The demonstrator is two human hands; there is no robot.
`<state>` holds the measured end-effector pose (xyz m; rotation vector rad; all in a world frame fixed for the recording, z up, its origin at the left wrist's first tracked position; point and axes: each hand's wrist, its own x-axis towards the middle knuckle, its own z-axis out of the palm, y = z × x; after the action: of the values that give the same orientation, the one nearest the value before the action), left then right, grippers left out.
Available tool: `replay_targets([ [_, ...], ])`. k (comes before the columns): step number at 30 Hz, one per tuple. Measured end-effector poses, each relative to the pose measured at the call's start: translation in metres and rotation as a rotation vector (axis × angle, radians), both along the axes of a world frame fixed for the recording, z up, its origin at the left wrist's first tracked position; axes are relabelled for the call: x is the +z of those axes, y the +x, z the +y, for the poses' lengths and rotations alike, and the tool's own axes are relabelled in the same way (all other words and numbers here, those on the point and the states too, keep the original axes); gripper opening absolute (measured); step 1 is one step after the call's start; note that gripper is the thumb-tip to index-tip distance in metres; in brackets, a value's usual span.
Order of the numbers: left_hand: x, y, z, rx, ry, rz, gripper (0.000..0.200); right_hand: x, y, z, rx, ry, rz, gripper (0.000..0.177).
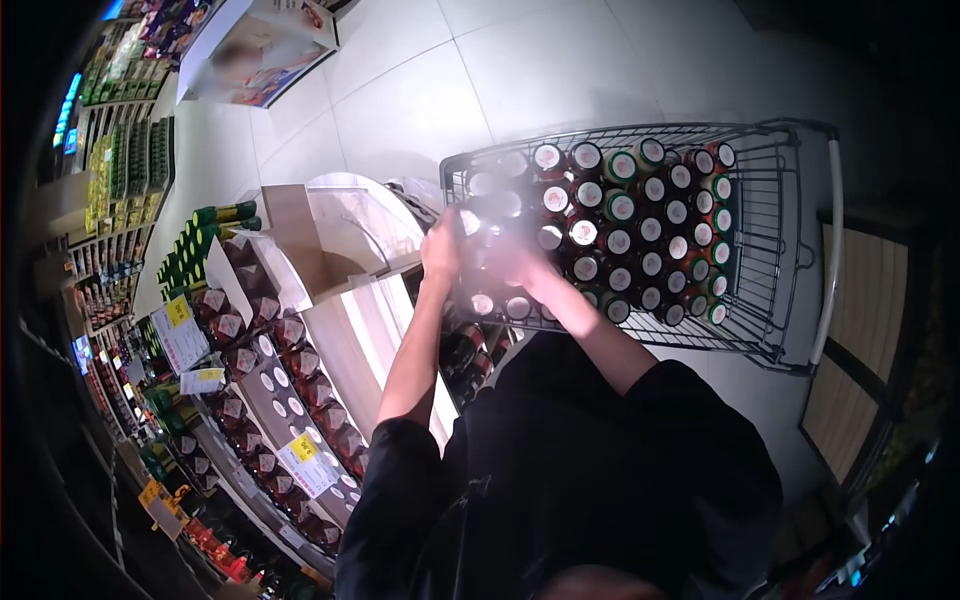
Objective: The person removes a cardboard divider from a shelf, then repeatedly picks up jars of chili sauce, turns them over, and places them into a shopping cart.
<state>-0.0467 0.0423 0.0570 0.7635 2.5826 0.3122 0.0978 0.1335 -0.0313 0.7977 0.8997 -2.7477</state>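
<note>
A wire shopping cart [790, 240] holds rows of dark jars [652, 264] standing upright, with white-topped lids, some rimmed in green. At the cart's near-left end is my left hand [440, 248], its fingers curled in beside the end rim and the leftmost jars. My right hand [520, 262] reaches over the jars in the left part of the cart, its fingers lost in a hazy blur. The same haze covers several pale lids [481, 183] between and above the hands. What the left fingers close on is hidden.
Left of me, a display shelf [355, 330] carries dark-red bottles [240, 362] and price cards [307, 464]. An open cardboard box [290, 235] stands at its top. Pale floor tiles [400, 85] lie beyond the cart, with a printed display stand [262, 60] at upper left.
</note>
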Motion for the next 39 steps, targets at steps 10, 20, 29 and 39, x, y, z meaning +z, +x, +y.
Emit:
replay_targets([
  [10,-0.035,-0.005,-0.011,0.002,-0.033,0.059,0.067,0.028,0.029,-0.001,-0.084,-0.055,-0.061,0.046],
  [20,-0.054,0.037,-0.038,0.078,0.263,0.094,0.083,0.038,0.06,-0.01,0.085,0.11,-0.249,0.045],
  [29,-0.051,0.103,-0.086,0.316,0.489,0.045,0.044,0.026,0.091,-0.008,0.129,0.345,-0.23,0.039],
  [39,-0.053,0.158,-0.142,0.242,0.521,0.048,0.05,-0.029,0.139,-0.014,0.409,1.08,-0.062,0.027],
])
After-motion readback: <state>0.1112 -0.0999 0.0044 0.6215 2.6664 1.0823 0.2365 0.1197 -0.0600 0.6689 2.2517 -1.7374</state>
